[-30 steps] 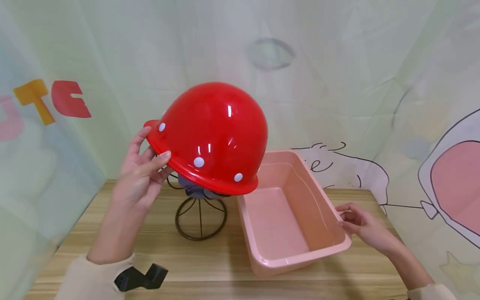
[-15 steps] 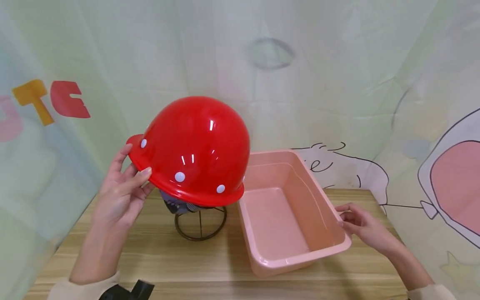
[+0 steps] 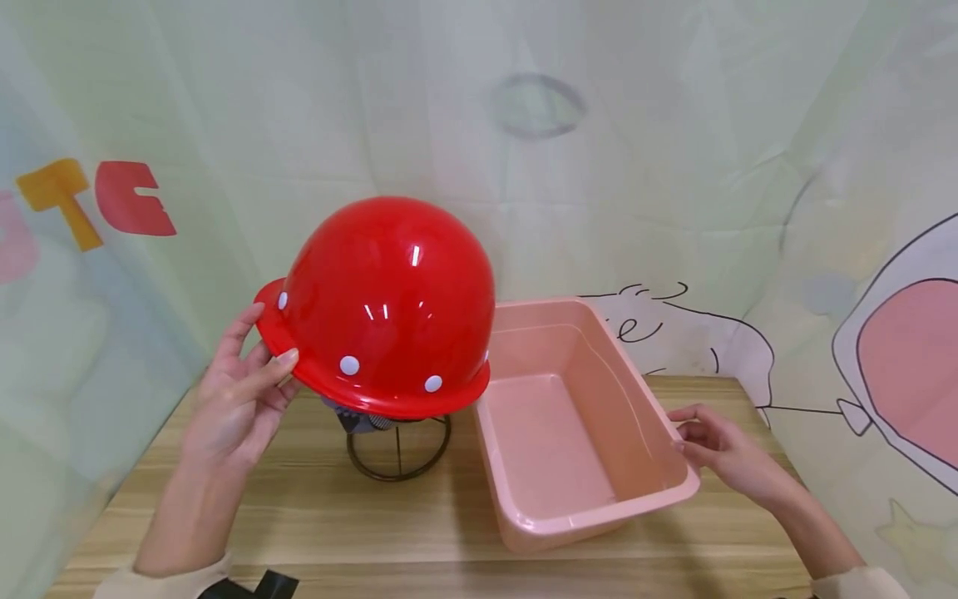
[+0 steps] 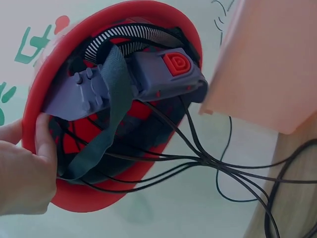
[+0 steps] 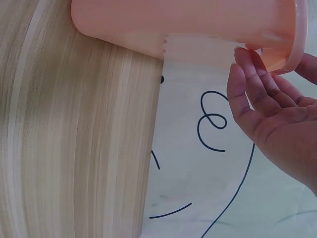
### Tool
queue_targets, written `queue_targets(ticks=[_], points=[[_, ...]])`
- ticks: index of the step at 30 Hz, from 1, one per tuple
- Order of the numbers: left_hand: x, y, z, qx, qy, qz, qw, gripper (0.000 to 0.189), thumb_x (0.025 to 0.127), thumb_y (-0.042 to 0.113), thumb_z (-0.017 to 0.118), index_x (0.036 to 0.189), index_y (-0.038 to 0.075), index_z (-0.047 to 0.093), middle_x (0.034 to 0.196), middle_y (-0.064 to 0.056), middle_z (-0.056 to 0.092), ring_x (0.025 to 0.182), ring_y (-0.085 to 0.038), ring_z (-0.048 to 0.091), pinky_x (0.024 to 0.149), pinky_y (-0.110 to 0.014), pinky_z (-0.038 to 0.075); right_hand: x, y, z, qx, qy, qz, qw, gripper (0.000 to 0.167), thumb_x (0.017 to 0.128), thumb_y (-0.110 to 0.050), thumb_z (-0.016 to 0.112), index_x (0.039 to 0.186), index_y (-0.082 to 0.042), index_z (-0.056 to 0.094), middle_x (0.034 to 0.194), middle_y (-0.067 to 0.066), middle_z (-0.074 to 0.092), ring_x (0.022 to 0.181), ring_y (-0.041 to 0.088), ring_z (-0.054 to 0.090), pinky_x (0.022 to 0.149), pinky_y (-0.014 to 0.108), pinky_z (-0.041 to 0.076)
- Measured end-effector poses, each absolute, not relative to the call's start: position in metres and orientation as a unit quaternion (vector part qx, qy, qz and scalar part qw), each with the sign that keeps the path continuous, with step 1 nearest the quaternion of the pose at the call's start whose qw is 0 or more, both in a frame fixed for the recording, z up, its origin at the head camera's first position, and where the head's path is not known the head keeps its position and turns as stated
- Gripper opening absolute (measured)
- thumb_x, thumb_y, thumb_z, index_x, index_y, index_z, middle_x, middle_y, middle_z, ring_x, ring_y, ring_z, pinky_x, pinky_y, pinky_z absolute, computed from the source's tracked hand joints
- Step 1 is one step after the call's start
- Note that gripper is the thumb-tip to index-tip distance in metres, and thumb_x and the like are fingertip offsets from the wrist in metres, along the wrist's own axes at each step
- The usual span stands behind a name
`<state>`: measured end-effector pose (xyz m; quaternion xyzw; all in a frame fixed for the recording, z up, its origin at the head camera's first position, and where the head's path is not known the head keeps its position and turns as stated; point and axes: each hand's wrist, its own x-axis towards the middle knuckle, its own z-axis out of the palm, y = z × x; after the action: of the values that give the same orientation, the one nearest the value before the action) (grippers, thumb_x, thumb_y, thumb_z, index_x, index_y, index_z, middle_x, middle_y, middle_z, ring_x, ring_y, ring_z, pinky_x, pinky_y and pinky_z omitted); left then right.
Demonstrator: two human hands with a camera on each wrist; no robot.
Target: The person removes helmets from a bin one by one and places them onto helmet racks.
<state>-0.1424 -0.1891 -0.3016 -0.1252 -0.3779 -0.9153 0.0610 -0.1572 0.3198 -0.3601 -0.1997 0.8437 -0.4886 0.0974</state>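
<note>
A red hard hat (image 3: 397, 308) with white round studs is tilted over a dark wire stand (image 3: 399, 478) in the head view. My left hand (image 3: 232, 408) grips its brim at the left, thumb on the outside. From below, in the left wrist view, a grey-purple suspension piece with a red knob (image 4: 177, 63) and a dark chin strap (image 4: 118, 89) show inside the shell. The stand's wires (image 4: 200, 161) run up toward the opening; whether they touch it I cannot tell. My right hand (image 3: 729, 457) pinches the right rim of a pink plastic basin (image 3: 569, 526).
The basin stands right of the wire stand on a wood-grain table (image 3: 359, 532). A printed cloth curtain (image 3: 636, 166) closes in the back and both sides. A black wrist mount (image 3: 275, 585) sits at my left sleeve.
My left hand has brought the hard hat down and to the left over the wire stand, and its tilt has lessened slightly. The right hand and the basin have stayed put.
</note>
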Motion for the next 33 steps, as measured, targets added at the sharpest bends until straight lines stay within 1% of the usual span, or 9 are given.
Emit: queue_targets(ticks=[5, 15, 17, 24, 33], points=[[-0.146, -0.190, -0.309, -0.128, -0.389, -0.911, 0.046, 0.053, 0.089, -0.012, 0.043, 0.134, 0.012, 0.027, 0.125, -0.009, 0.046, 0.100, -0.021, 0.058, 0.075, -0.029, 0.053, -0.157, 0.319, -0.361, -0.202, 0.842, -0.491, 0.097, 0.034, 0.090, 0.000, 0.052, 0.119, 0.013, 0.040, 0.095, 0.023, 0.059, 0.082, 0.008, 0.059, 0.065, 0.026, 0.051], [-0.150, -0.195, -0.317, -0.133, -0.453, -0.881, 0.035, 0.057, 0.089, -0.011, 0.045, 0.135, 0.015, 0.024, 0.130, -0.009, 0.040, 0.106, -0.021, 0.055, 0.079, -0.033, 0.051, -0.157, 0.320, -0.361, -0.197, 0.843, -0.491, 0.096, 0.034, 0.090, -0.001, 0.052, 0.119, 0.012, 0.041, 0.096, 0.022, 0.059, 0.082, 0.008, 0.059, 0.065, 0.026, 0.051], [-0.150, -0.197, -0.317, -0.127, -0.475, -0.870, 0.034, 0.057, 0.089, -0.011, 0.046, 0.135, 0.015, 0.025, 0.129, -0.008, 0.040, 0.104, -0.020, 0.056, 0.078, -0.033, 0.051, -0.157, 0.320, -0.362, -0.197, 0.843, -0.491, 0.095, 0.033, 0.090, -0.001, 0.052, 0.119, 0.012, 0.041, 0.096, 0.022, 0.059, 0.082, 0.007, 0.059, 0.065, 0.026, 0.051], [-0.150, -0.205, -0.317, -0.088, -0.550, -0.830, 0.026, 0.058, 0.088, -0.007, 0.053, 0.134, 0.018, 0.027, 0.117, -0.006, 0.048, 0.090, -0.017, 0.063, 0.070, -0.032, 0.053, -0.157, 0.320, -0.363, -0.203, 0.843, -0.490, 0.090, 0.033, 0.090, 0.000, 0.052, 0.118, 0.013, 0.041, 0.095, 0.022, 0.059, 0.082, 0.007, 0.059, 0.064, 0.025, 0.051], [-0.153, -0.211, -0.321, -0.068, -0.556, -0.828, 0.008, 0.058, 0.088, -0.005, 0.054, 0.134, 0.017, 0.027, 0.115, -0.005, 0.049, 0.089, -0.018, 0.063, 0.069, -0.032, 0.054, -0.157, 0.319, -0.363, -0.199, 0.843, -0.491, 0.089, 0.033, 0.090, -0.001, 0.053, 0.118, 0.012, 0.041, 0.094, 0.017, 0.060, 0.082, 0.006, 0.058, 0.064, 0.025, 0.050]])
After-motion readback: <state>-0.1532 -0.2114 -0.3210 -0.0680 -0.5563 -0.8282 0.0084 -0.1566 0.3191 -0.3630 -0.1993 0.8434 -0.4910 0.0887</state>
